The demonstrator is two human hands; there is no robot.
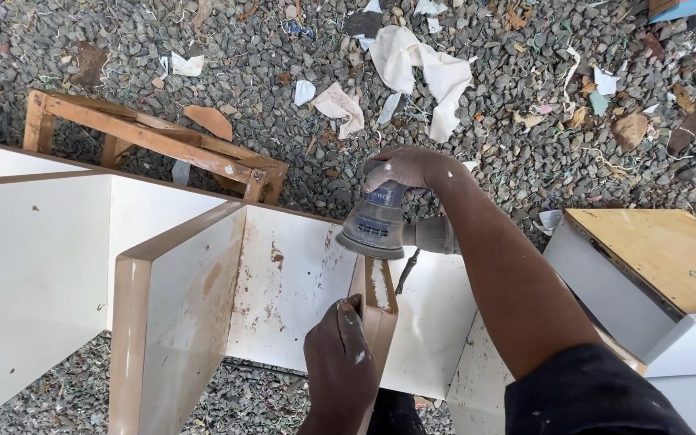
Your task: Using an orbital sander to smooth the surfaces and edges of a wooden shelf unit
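Nearest, left hand (340, 354) wrapped shut around the bare brown edge of the upright divider panel (372, 310), steadying it. Just beyond that hand, grey orbital sander (374, 227) pressed pad-down on the panel's top edge, right hand (404, 167) closed over its dome. Judged stiff, fairly heavy board, dusty and slick on its white faces; best gripped by the edge. Open cabinet (283, 282) bays held nothing. Farther off, wooden stool (155, 141) and rags (420, 68) on gravel.

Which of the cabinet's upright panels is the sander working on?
The narrow middle panel: the sander in the right hand sits on its top edge, the left hand gripping it. Other panels stand untouched.
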